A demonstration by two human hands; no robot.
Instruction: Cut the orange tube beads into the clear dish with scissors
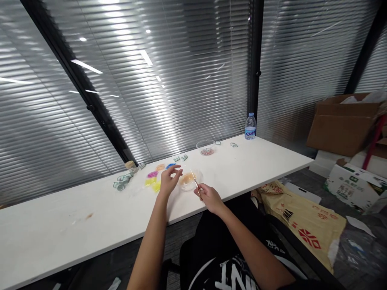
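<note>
Evidently I am somewhere midway, judging by the clear bowl point(187, 187) in front of me on the white surface point(242, 161): orange bits point(185, 178) already lie in it. My right hand point(211, 197) has its grip closed around the scissors point(198, 190), their blades reaching up over the bowl's right side; whether the blades are parted, I can't tell. My left hand point(169, 180) hovers by the bowl's left edge, fingers curled and the grip narrow, and whether anything thin sits in it I can't make out. To the bowl's left lie purple bits point(152, 174) and yellow bits point(149, 182), with blue bits point(171, 165) and peach bits point(160, 166) farther back; being outside it, they look not yet dealt with. Beyond the bowl, a second bowl point(213, 144) holds pinkish pieces point(207, 152), perhaps a finished share, though I can't be sure.
</note>
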